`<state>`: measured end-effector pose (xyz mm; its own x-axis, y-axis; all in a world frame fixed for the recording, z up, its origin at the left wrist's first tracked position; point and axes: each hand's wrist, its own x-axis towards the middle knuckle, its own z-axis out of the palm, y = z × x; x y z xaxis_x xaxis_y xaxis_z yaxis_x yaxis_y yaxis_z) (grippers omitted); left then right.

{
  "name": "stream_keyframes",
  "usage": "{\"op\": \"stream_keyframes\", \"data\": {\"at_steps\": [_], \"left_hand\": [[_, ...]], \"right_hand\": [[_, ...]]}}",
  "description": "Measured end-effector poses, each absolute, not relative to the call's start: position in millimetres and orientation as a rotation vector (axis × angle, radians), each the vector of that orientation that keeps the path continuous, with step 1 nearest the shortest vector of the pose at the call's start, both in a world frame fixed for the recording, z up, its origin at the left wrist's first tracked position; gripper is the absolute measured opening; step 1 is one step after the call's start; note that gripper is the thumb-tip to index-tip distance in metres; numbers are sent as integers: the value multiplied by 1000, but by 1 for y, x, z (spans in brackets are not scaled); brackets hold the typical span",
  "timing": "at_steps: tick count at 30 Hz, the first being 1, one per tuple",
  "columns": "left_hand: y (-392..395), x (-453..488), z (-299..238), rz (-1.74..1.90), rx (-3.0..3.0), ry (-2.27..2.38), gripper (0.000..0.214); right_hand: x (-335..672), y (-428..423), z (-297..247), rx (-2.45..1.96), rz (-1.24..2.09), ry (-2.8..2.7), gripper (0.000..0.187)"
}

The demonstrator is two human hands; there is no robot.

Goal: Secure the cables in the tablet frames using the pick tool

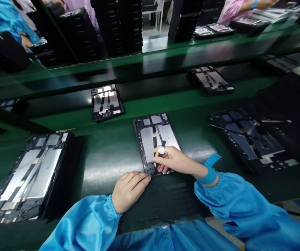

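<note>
An opened tablet [146,139] lies in front of me, its silver battery plates, dark ribbon cables and black frame showing. My right hand [175,159] is closed round a slim black pen-like tool [163,143], whose lower end points down at the tablet's near edge; its exact tip is hard to make out. A white cover [161,150] sits on one finger of that hand, and a blue strap [209,176] circles the wrist. Palm down, my left hand [129,191] rests by the tablet's near left corner, fingers stretched out and holding nothing.
A stack of opened tablets [32,174] stands at left. On the right, another tablet [251,136] lies near metal tweezers [276,121]. Further tablets [105,101] sit along the green line behind. Beyond a raised rail [165,66] are tall black stacks [115,26] and other people's arms.
</note>
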<state>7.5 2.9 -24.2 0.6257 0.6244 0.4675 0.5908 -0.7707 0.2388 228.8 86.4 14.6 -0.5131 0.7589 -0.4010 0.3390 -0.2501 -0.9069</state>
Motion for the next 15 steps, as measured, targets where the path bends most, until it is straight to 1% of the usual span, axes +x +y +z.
{"op": "stream_keyframes", "data": {"at_steps": [11,15], "left_hand": [[3,7,-24,817,2776,1053,20],[3,8,-23,819,2772,1048,20]], "right_hand": [[228,84,10,-1316,1798,-1643,24],[229,83,10,-1309,1784,-1647,24]]}}
